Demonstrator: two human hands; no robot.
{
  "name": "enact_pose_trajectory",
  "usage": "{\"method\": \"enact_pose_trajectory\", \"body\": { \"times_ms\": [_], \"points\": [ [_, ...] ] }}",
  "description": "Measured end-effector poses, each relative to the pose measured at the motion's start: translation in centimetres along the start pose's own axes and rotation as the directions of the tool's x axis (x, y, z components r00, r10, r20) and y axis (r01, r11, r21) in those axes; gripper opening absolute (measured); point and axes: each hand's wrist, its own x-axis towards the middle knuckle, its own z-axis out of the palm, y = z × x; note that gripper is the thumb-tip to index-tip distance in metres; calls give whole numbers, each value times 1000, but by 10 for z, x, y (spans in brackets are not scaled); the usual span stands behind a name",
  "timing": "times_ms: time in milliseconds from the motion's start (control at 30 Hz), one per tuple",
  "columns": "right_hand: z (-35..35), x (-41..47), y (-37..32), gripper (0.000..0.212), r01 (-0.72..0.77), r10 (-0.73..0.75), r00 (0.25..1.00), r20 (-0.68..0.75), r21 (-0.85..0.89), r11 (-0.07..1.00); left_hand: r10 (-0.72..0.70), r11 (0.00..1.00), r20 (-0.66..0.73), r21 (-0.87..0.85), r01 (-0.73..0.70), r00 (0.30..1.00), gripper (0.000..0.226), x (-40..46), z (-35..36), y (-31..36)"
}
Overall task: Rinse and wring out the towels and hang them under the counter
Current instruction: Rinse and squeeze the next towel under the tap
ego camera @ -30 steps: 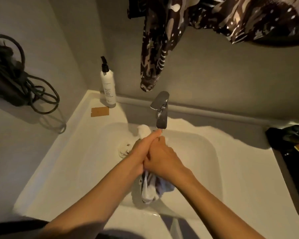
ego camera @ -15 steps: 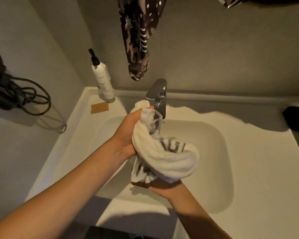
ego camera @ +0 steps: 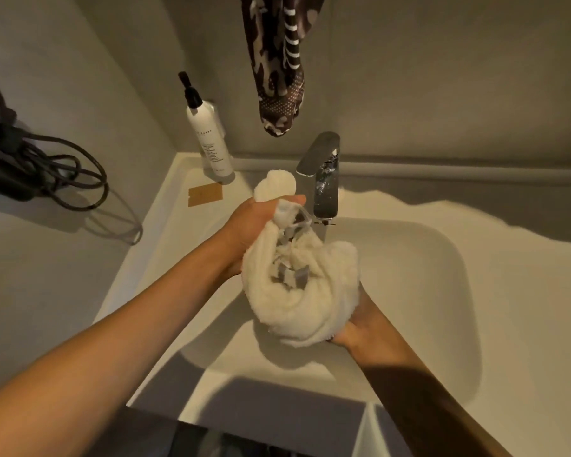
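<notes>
A cream towel (ego camera: 305, 291) with grey stripes is bunched over the white sink basin (ego camera: 426, 291), just in front of the chrome tap (ego camera: 323, 179). My left hand (ego camera: 254, 222) grips its upper end, and a rounded tuft sticks out above the fingers. My right hand (ego camera: 360, 328) cups the lower end from beneath, mostly hidden by the cloth. The towel sags in a loop between the two hands. Whether water runs from the tap is unclear.
A white pump bottle (ego camera: 208, 133) stands at the back left corner of the counter, beside a brown tag (ego camera: 205, 195). A dark patterned cloth (ego camera: 277, 61) hangs above the tap. Black cables (ego camera: 47, 166) hang on the left wall.
The towel was lifted from low in the basin and pulled apart. My left hand went up by the tap, my right hand dropped under the cloth.
</notes>
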Motion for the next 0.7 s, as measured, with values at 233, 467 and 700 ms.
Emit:
{"method": "enact_pose_trajectory", "body": {
  "times_ms": [233, 467, 700],
  "points": [
    [35, 11, 2, 28, 74, 48, 968, 245, -465, 882, -43, 950, -175, 297, 95, 984, 11, 21, 6, -7],
    [22, 33, 26, 95, 90, -218, 975, 48, -978, 190, -39, 696, -358, 660, 282, 933, 21, 54, 11, -53],
    [-12, 35, 27, 100, 145, -282, 948, 148, -989, -32, 98, 958, -367, 288, 12, 925, 61, 23, 9, -91]
  ]
}}
